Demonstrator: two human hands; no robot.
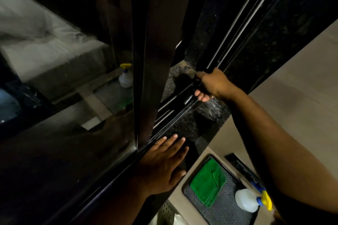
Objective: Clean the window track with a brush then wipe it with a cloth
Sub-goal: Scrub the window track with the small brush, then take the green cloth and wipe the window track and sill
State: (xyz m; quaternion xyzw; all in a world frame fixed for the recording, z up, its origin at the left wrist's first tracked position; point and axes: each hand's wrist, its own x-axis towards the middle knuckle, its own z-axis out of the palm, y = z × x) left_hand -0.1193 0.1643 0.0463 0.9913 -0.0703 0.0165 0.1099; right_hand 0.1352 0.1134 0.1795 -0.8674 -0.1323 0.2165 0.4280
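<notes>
While the right hand point(210, 84) grips a dark brush point(190, 97) down in the window track point(175, 107), the left hand point(164, 164) lies flat and empty beside the track. Dim light could hide missed grit. Below the track, the green cloth point(208, 184) waits unused.

You are working in dim light, and the dark window frame point(157, 42) is swallowing most detail. A brighter patch is falling on the sill point(210, 111), where your right hand point(210, 84) is casting a shadow. The glass point(64, 51) is showing soft, blurred reflections, and straight lines are bowing toward the edges.
</notes>
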